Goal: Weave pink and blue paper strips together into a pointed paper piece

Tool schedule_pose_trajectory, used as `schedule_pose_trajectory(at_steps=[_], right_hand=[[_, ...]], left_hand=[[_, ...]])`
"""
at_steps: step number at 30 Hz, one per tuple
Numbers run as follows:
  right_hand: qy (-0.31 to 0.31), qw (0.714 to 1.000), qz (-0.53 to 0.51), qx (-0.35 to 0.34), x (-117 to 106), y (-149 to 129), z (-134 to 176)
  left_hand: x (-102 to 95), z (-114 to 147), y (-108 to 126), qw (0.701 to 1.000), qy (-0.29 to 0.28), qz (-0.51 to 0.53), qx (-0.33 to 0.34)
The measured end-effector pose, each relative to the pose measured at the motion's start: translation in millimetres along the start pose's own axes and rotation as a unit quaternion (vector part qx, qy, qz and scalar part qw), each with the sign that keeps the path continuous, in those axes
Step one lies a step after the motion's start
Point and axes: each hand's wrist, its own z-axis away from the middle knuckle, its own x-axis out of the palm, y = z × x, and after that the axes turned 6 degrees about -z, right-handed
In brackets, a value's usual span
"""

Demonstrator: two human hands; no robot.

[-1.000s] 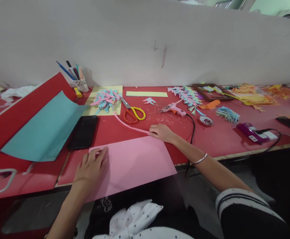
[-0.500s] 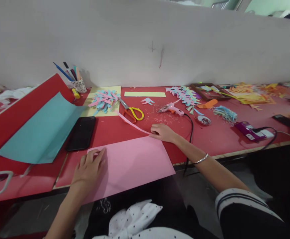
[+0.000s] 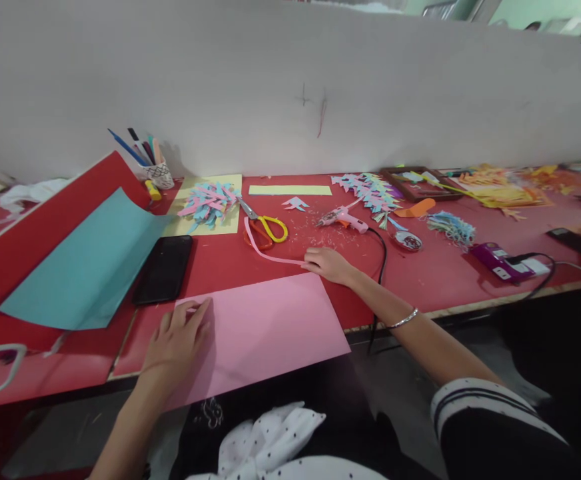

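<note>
A pink paper sheet (image 3: 270, 327) lies at the table's front edge, partly hanging over it. My left hand (image 3: 178, 333) rests on the sheet's left end, fingers spread and loosely bent. Just beyond the sheet's far right corner, my right hand (image 3: 328, 265) is closed, pinching one end of a narrow pink paper strip (image 3: 275, 259). The strip curves away to the left and its other end lies over the scissors (image 3: 265, 229), which have one yellow and one orange handle loop.
Behind lie cut paper pieces (image 3: 208, 203), a pale yellow strip (image 3: 290, 190) and a pink glue gun (image 3: 345, 219) with a black cord. To the left are a phone (image 3: 164, 270), a blue sheet (image 3: 90, 267) and a pen cup (image 3: 159, 175). A purple power socket (image 3: 500, 262) sits right.
The pink strip's free end has swung from beside the cut pieces onto the scissors' handles, and the strip bends more. My right hand has barely moved; my left hand stays on the sheet.
</note>
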Motion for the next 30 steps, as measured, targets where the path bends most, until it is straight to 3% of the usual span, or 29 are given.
schedule_pose_trajectory(at_steps=[7,14,19,22,26,30], right_hand=[[0.002,1.000,0.004,0.018,0,3,0],[0.024,0.998,-0.005,0.049,-1,6,0],[0.048,0.997,-0.022,0.063,-7,0,6],[0.065,0.995,-0.050,0.059,-20,-6,9],[0.094,0.982,-0.154,0.048,-56,-17,9],[0.168,0.944,-0.283,0.030,-95,-31,0]], left_hand=[[10.8,-1,-17,0.999,0.000,0.019,0.034],[2.9,4,-16,1.000,-0.004,0.011,0.022],[5.6,7,-16,0.999,0.037,0.012,0.022],[12.9,7,-23,0.997,0.062,0.036,0.035],[16.9,8,-27,0.993,0.080,0.067,0.049],[18.1,10,-26,0.992,0.100,0.071,0.036]])
